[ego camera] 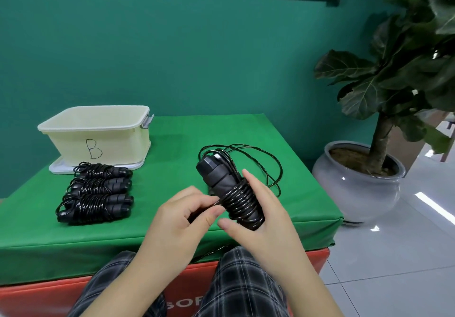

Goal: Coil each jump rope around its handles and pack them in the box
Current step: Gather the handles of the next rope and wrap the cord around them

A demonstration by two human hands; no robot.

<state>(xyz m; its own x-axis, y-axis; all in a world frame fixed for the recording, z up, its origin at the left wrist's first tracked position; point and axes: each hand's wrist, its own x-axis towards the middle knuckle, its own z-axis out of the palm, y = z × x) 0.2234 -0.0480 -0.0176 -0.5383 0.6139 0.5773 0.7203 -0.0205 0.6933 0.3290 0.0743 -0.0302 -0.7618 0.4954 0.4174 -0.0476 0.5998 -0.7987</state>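
Head view, left to right: box (98, 129) sitting open beyond 3 coiled ropes (96, 193), awaiting packing; left hand (177, 218) pinching cord (256, 159), feeding wraps; right hand (261, 208) clasping paired handles (221, 178), steadying the coil.

Teal wall (172, 53) behind a green-covered table (172, 149) — potted plant (384, 109) on pale, glossy floor tiles (394, 267).
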